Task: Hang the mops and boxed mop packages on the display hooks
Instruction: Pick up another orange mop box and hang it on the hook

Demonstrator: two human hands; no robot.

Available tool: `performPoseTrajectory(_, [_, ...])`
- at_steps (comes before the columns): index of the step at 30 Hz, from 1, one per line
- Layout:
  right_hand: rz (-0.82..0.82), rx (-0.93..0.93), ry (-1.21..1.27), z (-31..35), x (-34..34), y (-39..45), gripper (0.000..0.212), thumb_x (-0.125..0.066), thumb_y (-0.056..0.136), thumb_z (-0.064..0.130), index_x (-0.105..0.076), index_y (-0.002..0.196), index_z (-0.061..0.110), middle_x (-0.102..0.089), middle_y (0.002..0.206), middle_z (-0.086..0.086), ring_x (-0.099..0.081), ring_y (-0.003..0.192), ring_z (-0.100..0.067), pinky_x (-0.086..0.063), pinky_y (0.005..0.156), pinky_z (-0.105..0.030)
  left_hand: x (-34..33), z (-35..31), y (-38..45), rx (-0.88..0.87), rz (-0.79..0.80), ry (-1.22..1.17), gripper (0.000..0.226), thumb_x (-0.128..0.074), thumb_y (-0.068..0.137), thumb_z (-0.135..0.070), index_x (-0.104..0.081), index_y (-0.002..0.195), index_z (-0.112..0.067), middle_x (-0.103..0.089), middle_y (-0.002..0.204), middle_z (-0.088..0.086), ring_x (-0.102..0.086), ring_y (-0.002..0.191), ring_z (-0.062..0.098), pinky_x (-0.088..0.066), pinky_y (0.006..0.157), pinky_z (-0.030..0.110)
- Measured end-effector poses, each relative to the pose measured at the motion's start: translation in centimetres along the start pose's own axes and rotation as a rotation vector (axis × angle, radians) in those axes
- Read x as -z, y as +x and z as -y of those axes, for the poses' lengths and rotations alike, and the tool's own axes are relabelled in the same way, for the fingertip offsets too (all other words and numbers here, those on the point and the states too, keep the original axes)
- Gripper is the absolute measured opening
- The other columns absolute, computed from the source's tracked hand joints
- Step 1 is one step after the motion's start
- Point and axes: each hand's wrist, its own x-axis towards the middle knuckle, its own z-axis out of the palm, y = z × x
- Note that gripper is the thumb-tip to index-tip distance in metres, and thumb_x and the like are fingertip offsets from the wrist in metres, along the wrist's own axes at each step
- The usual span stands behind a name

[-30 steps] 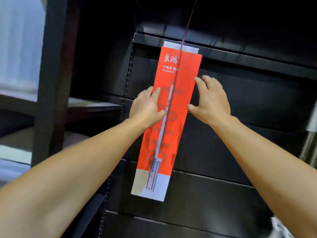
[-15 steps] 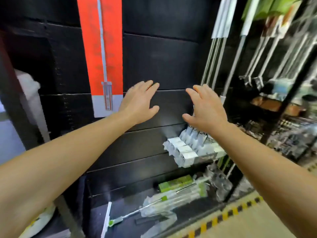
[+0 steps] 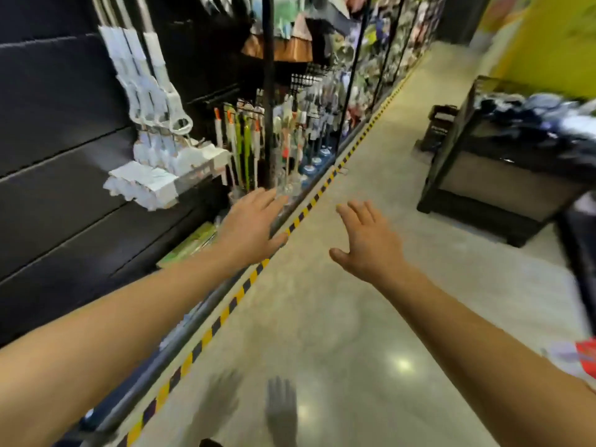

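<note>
My left hand (image 3: 251,227) is stretched out flat over the yellow-and-black floor stripe (image 3: 225,312), fingers apart, holding nothing. My right hand (image 3: 366,240) is spread open over the aisle floor, also empty. Several white mops (image 3: 151,101) hang against the black display wall (image 3: 54,130) at the upper left, their heads resting low at the shelf. A green packaged mop (image 3: 190,243) lies on the bottom shelf just left of my left wrist. The red boxed package is out of view.
Brushes and plungers (image 3: 290,146) crowd the racks further down the aisle. A dark display table (image 3: 503,175) with goods stands to the right. Something red and white (image 3: 580,353) lies at the right edge. The polished floor (image 3: 338,333) runs between them.
Both hands left the hanging red box and dropped away from the wall. The view has swung right and down, from the display wall to the aisle floor.
</note>
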Motion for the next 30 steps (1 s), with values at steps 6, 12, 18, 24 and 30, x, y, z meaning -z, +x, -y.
performPoseTrajectory(6, [0.077,-0.279,0.001,-12.7,-2.0,-16.3,0.082,-0.062,0.091,0.052,-0.024,0.156,0.02,-0.023,0.163,-0.005,-0.015,0.153,-0.032,-0.018,0.121,-0.042,-6.8,-18.7,-0.7,-0.247,0.129,-0.075,0.079,-0.053,0.095,-0.052,-0.015,0.158,-0.024,-0.018,0.164,0.002,-0.016,0.151,0.025,-0.015,0.123,0.039])
performPoseTrajectory(12, [0.104,-0.608,0.023,-21.5,-3.2,-30.7,0.082,-0.067,0.087,0.05,-0.032,0.154,0.016,-0.031,0.16,-0.009,-0.021,0.15,-0.035,-0.021,0.119,-0.045,-10.4,-35.2,-1.7,-0.537,0.212,-0.131,0.076,-0.052,0.096,-0.05,-0.016,0.157,-0.024,-0.019,0.164,0.002,-0.017,0.15,0.024,-0.012,0.121,0.033])
performPoseTrajectory(18, [0.099,-0.929,0.043,-28.4,-3.7,-42.2,0.086,-0.06,0.092,0.055,-0.02,0.159,0.018,-0.02,0.166,-0.009,-0.013,0.154,-0.034,-0.016,0.124,-0.046,-13.1,-49.2,-2.0,-0.811,0.297,-0.186,0.076,-0.055,0.095,-0.048,-0.018,0.157,-0.025,-0.021,0.164,0.002,-0.02,0.149,0.027,-0.018,0.122,0.038])
performPoseTrajectory(24, [0.09,-1.193,0.064,-34.8,-4.5,-51.1,0.087,-0.059,0.092,0.057,-0.018,0.16,0.02,-0.017,0.167,-0.006,-0.01,0.155,-0.031,-0.011,0.123,-0.045,-16.9,-62.6,-1.9,-1.079,0.338,-0.22,0.077,-0.062,0.091,-0.044,-0.027,0.155,-0.02,-0.03,0.16,0.007,-0.027,0.146,0.03,-0.019,0.119,0.036])
performPoseTrajectory(30, [0.072,-1.426,0.039,-41.6,-3.8,-58.6,0.086,-0.065,0.089,0.055,-0.029,0.156,0.015,-0.031,0.16,-0.008,-0.023,0.15,-0.035,-0.022,0.121,-0.05,-20.0,-76.1,-1.3,-1.336,0.368,-0.264,0.075,-0.065,0.09,-0.042,-0.033,0.153,-0.015,-0.036,0.157,0.011,-0.033,0.144,0.032,-0.026,0.117,0.04])
